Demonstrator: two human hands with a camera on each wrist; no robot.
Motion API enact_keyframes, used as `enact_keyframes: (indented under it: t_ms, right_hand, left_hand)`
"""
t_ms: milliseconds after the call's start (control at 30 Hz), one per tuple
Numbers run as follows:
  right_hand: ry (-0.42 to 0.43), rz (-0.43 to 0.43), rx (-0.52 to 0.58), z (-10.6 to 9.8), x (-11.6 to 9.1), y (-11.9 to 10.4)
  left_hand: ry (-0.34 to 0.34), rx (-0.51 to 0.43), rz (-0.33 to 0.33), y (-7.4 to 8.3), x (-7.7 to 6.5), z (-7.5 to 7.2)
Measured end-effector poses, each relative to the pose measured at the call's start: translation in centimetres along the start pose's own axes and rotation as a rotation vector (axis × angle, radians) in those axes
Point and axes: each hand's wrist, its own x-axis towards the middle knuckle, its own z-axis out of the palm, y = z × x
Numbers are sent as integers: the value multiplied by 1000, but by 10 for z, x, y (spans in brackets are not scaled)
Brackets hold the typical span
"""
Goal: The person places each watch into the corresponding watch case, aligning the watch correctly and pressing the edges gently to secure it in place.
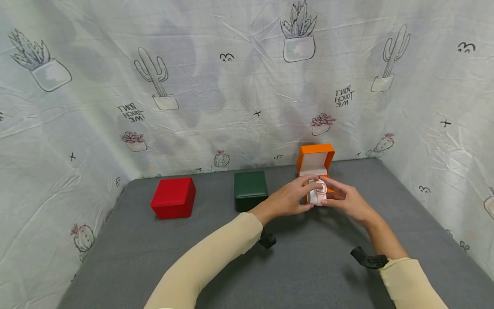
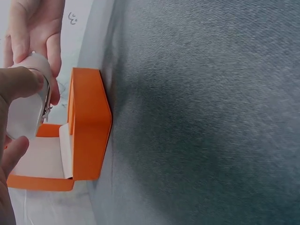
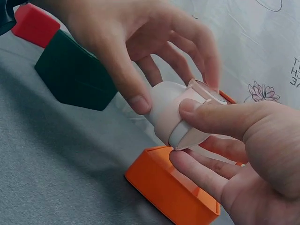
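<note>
Both hands hold a wristwatch (image 1: 320, 189) with a pale pink strap, wrapped around a white watch cushion (image 3: 165, 93). My left hand (image 1: 289, 198) grips the cushion from the left, its thumb on the cushion's end in the right wrist view. From the right, my right hand (image 1: 349, 204) pinches it, thumb on the strap (image 3: 169, 115) and fingers underneath. Behind and below the watch stands an orange watch box (image 2: 89, 124) with its lid raised and a white lining. Fingers hide part of the watch face.
A closed dark green box (image 1: 251, 189) stands left of the orange one, close by the left forearm. Farther left is a closed red box (image 1: 174, 197). All stand on a grey cloth-covered table (image 1: 301, 266), with a printed curtain (image 1: 239, 86) behind.
</note>
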Motion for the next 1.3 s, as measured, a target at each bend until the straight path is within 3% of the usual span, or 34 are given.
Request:
enact_keyframes:
  t_ms: [333, 600, 733, 1067, 1300]
  right_hand:
    - [17, 23, -28, -5, 3, -2]
    - [127, 25, -211, -9, 0, -5]
    - [137, 25, -285, -12, 0, -1]
    - [161, 151, -442, -13, 1, 16]
    - [151, 194, -461, -13, 4, 18]
  left_hand:
    - [4, 1, -54, 0, 14, 4]
    - [-17, -7, -173, -2, 21, 10]
    - [-30, -2, -211, -3, 25, 13]
    - [-56, -8, -272, -5, 33, 23]
    - [-56, -12, -282, -8, 38, 30]
